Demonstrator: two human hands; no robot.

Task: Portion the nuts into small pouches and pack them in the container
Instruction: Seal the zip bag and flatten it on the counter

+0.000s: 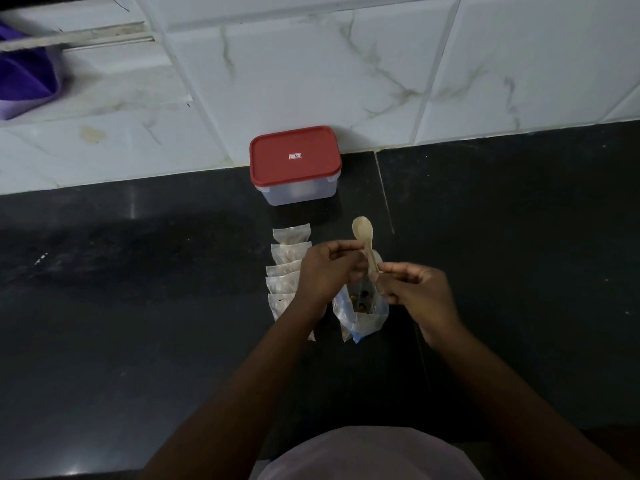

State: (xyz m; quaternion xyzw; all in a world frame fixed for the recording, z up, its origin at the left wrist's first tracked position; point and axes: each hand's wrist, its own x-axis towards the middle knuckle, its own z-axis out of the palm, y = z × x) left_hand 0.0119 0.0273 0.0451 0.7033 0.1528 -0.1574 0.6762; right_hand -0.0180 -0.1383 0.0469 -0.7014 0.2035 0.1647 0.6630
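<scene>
Bare counter (138, 289) left and right, pouch row (284, 271) and nut bag (363, 318) centre, lidded container (295, 168) at wall (346, 81)

A black polished stone countertop (138, 289) spreads beneath and all round the left hand (322, 271) and right hand (419, 292). A thin pale seam (384, 192) crosses it beyond the right hand. Past both hands rises a wall of white, grey-veined marble-look tiles (346, 64), with a yellowish stain (92, 134) on a tile far left of the left hand. Farther up and left, a purple plastic vessel (24, 81) lies by a grey metal strip (86, 38).
</scene>
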